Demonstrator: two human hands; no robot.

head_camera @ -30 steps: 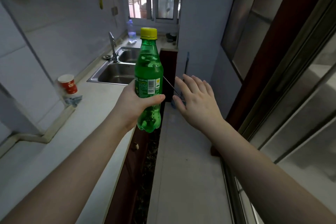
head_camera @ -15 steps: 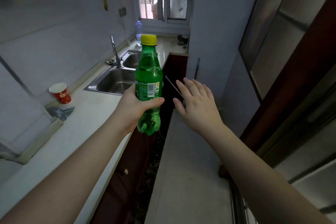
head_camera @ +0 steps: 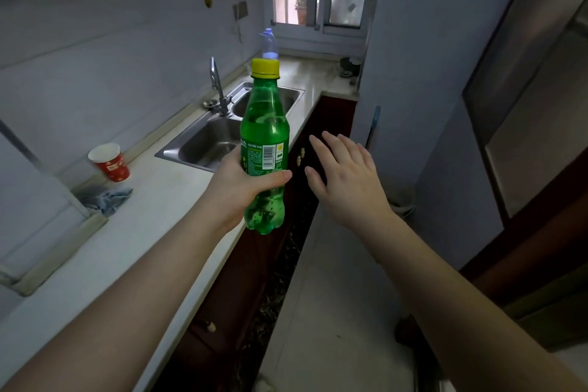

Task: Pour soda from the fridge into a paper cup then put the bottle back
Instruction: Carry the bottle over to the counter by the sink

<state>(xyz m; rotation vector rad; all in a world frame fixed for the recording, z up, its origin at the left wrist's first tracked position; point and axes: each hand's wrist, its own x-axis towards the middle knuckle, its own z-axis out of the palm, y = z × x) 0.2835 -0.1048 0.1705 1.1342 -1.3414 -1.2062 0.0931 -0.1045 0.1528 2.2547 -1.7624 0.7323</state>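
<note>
I am observing the left hand gripping a green soda bottle around its labelled middle, thumb wrapped across the front and the remaining fingers curled behind it out of sight. The bottle is standing upright in the air, over the front edge of the bench, with its yellow cap screwed on and liquid filling it to the shoulder. The right hand is hovering just beside the bottle, apart from it, palm down, its fingers lying straight and slightly spread, holding nothing. I am noting a red and white paper cup standing on the bench against the wall, well to the left of the bottle, appearing tilted in this wide view. A crumpled blue cloth is lying just in front of the cup. A steel double sink with its tap is sitting behind the bottle, and a clear bottle is standing near the window.
</note>
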